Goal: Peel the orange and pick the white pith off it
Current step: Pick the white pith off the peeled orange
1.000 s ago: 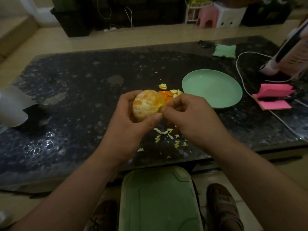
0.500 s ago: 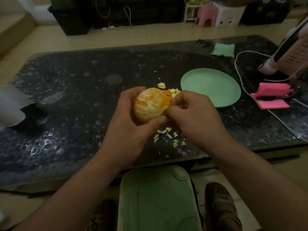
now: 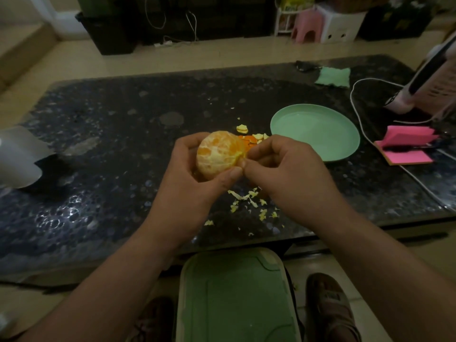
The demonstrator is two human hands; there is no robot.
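Dark table (image 3: 118,134), orange (image 3: 218,154) between hands (image 3: 192,183) (image 3: 288,174)

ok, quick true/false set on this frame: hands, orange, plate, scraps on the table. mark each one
1. The left hand grips the orange. True.
2. The orange has most of its peel on. False: the peel is off, and bare segments with pale pith show.
3. The peel pieces lie in the green plate. False: they lie on the table just left of the plate, and nothing shows in the plate.
4. The right hand pinches pith at the orange's right side. True.
5. Pith scraps lie on the table under the hands. True.
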